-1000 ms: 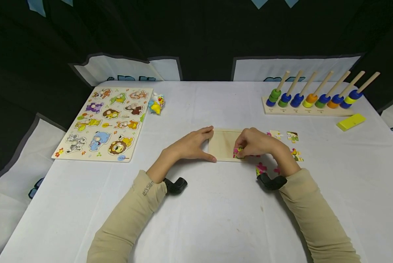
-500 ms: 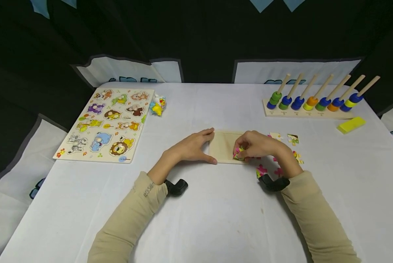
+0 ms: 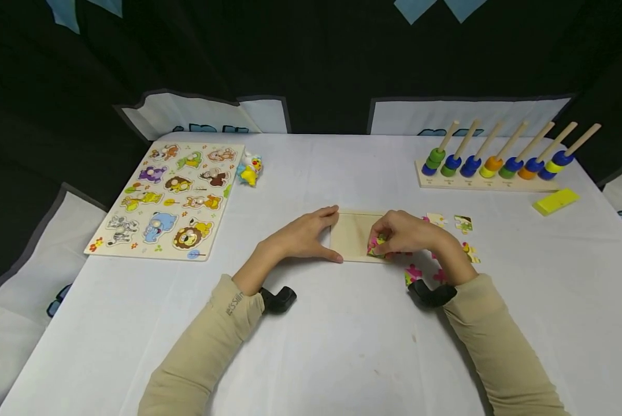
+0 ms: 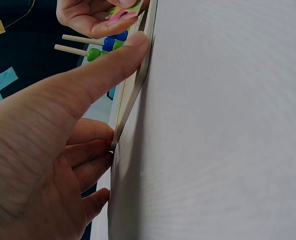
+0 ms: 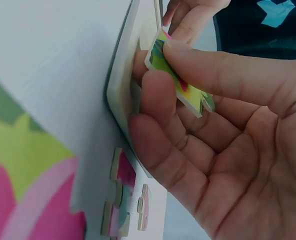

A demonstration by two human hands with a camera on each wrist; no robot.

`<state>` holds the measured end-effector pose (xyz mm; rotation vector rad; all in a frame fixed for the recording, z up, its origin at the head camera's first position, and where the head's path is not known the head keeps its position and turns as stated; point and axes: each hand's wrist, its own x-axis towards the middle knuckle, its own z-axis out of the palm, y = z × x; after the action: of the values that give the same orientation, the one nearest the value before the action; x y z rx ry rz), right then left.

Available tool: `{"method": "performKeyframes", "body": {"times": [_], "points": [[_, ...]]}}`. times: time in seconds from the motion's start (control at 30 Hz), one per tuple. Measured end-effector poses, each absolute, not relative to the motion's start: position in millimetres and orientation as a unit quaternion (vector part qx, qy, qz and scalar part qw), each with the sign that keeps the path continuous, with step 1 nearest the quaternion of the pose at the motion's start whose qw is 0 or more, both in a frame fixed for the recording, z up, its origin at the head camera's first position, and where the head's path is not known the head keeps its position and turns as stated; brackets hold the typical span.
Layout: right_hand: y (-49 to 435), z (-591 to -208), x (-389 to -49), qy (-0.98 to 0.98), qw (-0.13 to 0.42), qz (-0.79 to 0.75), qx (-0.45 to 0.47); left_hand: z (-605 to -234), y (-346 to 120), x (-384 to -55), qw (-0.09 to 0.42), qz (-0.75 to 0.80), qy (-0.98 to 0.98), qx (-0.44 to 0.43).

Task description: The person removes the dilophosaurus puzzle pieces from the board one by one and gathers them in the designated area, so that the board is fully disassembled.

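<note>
A shallow wooden puzzle tray point(image 3: 352, 234) lies on the white table in the head view. My left hand point(image 3: 302, 236) rests at its left end, thumb touching the front edge and fingertips against the left side. My right hand point(image 3: 410, 232) pinches a pink, green and yellow jigsaw piece point(image 3: 376, 246) over the tray's right part. In the right wrist view, the jigsaw piece point(image 5: 188, 95) is tilted between thumb and fingers. The right hand covers the tray's right end. Loose jigsaw pieces point(image 3: 413, 274) lie beyond and below the right hand.
An animal peg puzzle board point(image 3: 167, 202) lies at the left, with a small colourful toy figure point(image 3: 250, 169) beside it. A wooden bead stacker point(image 3: 490, 181) with several pegs stands at the back right. A yellow block point(image 3: 555, 201) lies in front of it.
The right hand tilts the jigsaw piece a little more and stays over the tray's right part. The left hand keeps its place. The whole head view has shifted slightly.
</note>
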<state>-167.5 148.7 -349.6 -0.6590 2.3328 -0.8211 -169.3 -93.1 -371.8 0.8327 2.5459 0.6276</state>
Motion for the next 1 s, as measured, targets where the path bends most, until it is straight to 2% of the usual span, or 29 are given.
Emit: {"method": "performKeyframes", "body": {"times": [0.4, 1.0], "points": [[144.4, -351.9, -168.4, 0.88, 0.288, -0.302, -0.226, -372.9, -94.2, -170.5, 0.191, 0.22, 0.907, 0.304], [152.9, -344.1, -170.6, 0.846, 0.293, -0.368, -0.25, -371.9, -93.4, -170.8, 0.193, 0.217, 0.908, 0.302]]}}
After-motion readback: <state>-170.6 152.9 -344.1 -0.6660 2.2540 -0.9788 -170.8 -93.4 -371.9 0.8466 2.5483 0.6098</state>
